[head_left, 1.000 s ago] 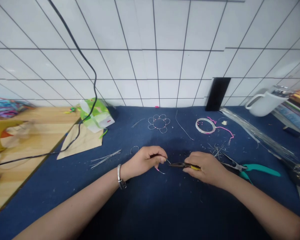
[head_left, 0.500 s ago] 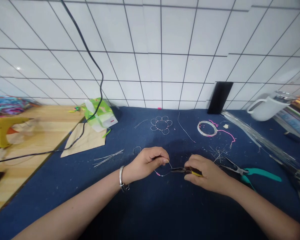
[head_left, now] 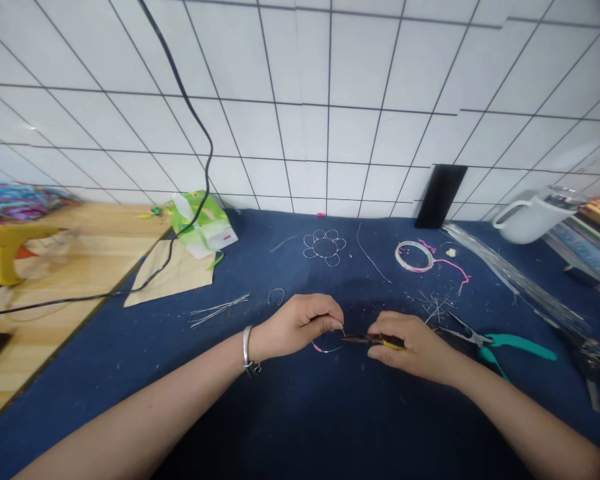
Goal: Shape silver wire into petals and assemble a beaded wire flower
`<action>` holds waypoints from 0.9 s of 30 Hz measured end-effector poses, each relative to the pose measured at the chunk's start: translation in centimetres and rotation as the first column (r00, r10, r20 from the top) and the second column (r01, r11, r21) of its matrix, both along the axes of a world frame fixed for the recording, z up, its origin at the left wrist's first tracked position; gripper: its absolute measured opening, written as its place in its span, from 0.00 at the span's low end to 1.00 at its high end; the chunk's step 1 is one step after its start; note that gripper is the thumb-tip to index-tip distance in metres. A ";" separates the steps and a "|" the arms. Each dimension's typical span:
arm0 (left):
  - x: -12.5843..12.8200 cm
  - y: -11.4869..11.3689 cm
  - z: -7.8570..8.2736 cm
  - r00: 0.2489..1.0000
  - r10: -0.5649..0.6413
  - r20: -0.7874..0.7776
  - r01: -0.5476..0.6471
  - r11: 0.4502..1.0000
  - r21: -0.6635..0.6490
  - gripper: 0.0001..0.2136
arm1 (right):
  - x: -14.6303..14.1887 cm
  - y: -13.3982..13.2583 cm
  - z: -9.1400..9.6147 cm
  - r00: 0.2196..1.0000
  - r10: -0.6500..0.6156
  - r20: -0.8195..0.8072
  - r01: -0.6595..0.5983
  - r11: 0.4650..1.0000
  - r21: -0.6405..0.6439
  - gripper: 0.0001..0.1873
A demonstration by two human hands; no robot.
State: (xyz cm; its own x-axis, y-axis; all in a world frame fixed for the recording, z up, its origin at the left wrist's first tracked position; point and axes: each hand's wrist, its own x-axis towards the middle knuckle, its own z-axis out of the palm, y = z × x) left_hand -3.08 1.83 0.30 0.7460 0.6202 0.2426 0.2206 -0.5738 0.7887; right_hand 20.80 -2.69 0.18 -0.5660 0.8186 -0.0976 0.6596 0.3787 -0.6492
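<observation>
My left hand (head_left: 300, 325) is closed in a pinch on a thin wire loop (head_left: 326, 348) with a pink-tinted bend, held just above the blue cloth (head_left: 300, 413). My right hand (head_left: 414, 345) is wrapped round small yellow-handled pliers (head_left: 367, 341), whose tip meets the wire beside my left fingertips. A silver bracelet (head_left: 249, 349) sits on my left wrist. Both hands are near the middle of the cloth, close together.
A wire flower (head_left: 325, 246), a wire coil (head_left: 413, 256) with pink strands, teal-handled pliers (head_left: 495, 341), cut wire bits (head_left: 219, 309) and a clear rod bundle (head_left: 515, 280) lie on the cloth. White jug (head_left: 533, 213), black block (head_left: 440, 195) at back. Left: green pack (head_left: 203, 225), black cable (head_left: 180, 87), yellow glue gun (head_left: 3, 250).
The wire loop has swung from hanging under my left fingers to lying between both hands, with the plier tip moved onto it. My view has tilted slightly.
</observation>
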 end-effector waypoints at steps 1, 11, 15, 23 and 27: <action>0.0 0.0 0.0 1.000 -0.011 -0.004 0.011 1.000 0.000 0.08 | 0.0 0.0 -0.1 1.000 0.005 0.000 -0.005 1.000 0.003 0.10; 0.0 0.2 -0.1 0.998 -0.065 -0.027 0.064 0.998 -0.018 0.06 | 0.1 0.0 -0.5 0.999 0.030 0.036 -0.032 0.999 0.038 0.11; -0.1 0.2 -0.1 0.998 -0.056 -0.028 0.054 0.995 -0.085 0.06 | 0.0 0.0 -0.5 0.998 0.030 0.051 -0.032 0.998 0.053 0.11; 0.3 -0.1 -1.3 0.923 0.209 0.322 0.077 0.722 -0.688 0.07 | -0.2 0.2 -0.4 0.990 -0.138 -0.006 0.138 0.987 0.078 0.12; 0.7 -0.6 -1.1 0.818 0.301 0.490 0.217 0.627 -0.748 0.07 | -0.1 0.1 -0.1 0.974 -0.215 -0.069 0.218 0.975 0.044 0.15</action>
State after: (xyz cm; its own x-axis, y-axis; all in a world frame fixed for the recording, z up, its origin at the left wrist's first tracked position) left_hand -2.35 1.22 -0.80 0.6156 0.7880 0.0101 -0.3637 0.2727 0.8907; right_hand 20.70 -2.60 0.03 -0.3783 0.9254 -0.0218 0.6878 0.2652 -0.6758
